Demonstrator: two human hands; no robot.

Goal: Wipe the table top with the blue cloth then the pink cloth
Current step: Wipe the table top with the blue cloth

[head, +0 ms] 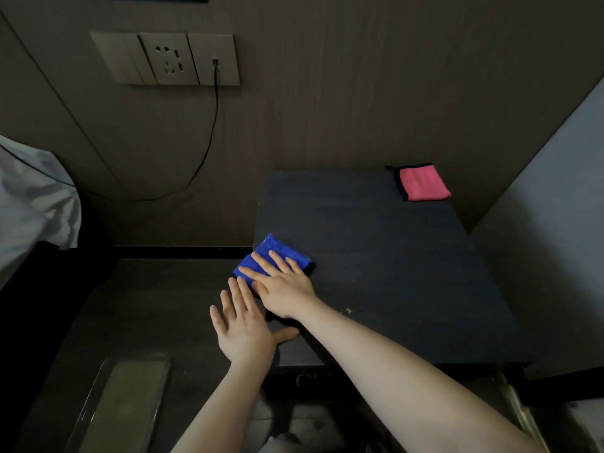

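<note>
The right hand (284,289) presses flat, fingers spread, on the blue cloth (277,255) at the bench's (376,256) left edge, while the left hand (243,328) hovers open-palmed beside it (holding nothing) and the pink cloth (423,184) lies at the far right corner

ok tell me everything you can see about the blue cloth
The blue cloth is a bright blue, soft-looking folded rectangle with a dark edge showing at its right end. It lies flat and skewed at the left edge of the dark table top, one corner reaching past the edge. The right hand presses flat on it, fingers spread, covering its near part. The left hand is beside it, open.
</note>
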